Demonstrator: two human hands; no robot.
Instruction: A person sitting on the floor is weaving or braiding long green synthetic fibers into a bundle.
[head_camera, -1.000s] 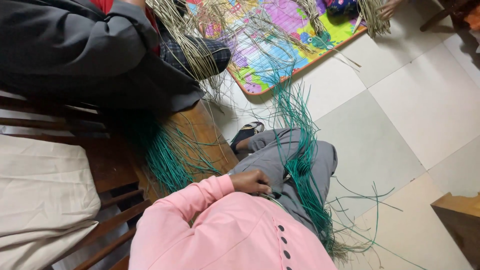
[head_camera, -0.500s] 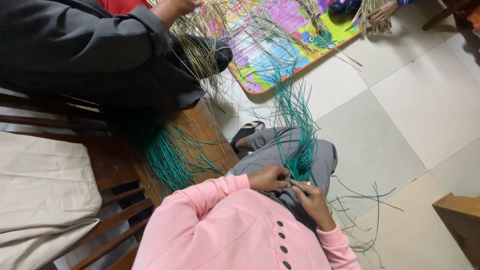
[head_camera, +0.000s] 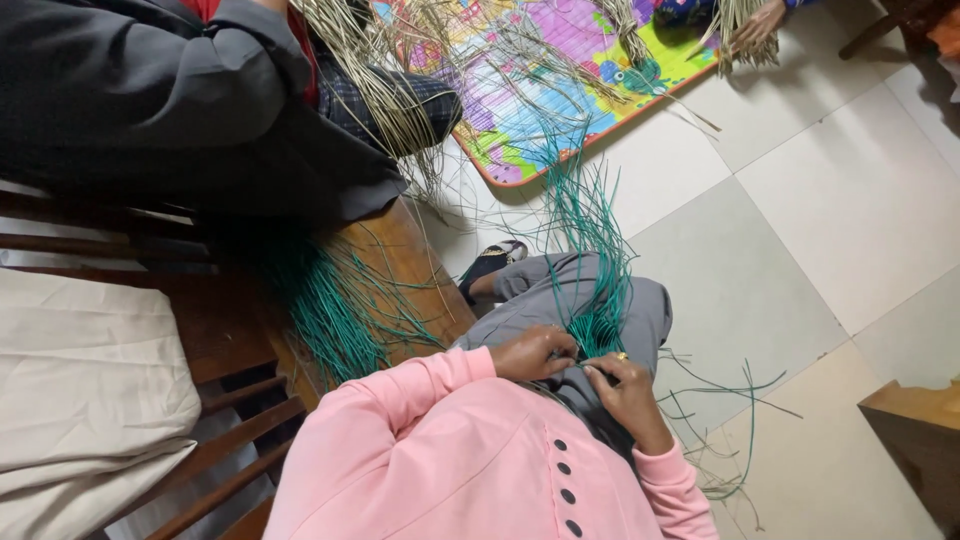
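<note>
Pinching green strands (head_camera: 598, 270) at lower centre, left hand (head_camera: 535, 352) and right hand (head_camera: 625, 385) both hold them.

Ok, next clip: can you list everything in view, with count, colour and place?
green strands: one bundle, teal green, across the lap
green strand pile: one, teal, on the wooden bench
straw strands: one bundle, pale tan, held by the neighbouring person in dark clothes
play mat: one, multicoloured, on the floor tiles
cushion: one, beige, on the bench at left
other hand: one, top edge, holding straw
left hand: on the green strands
right hand: wears a ring, on the green strands
</note>
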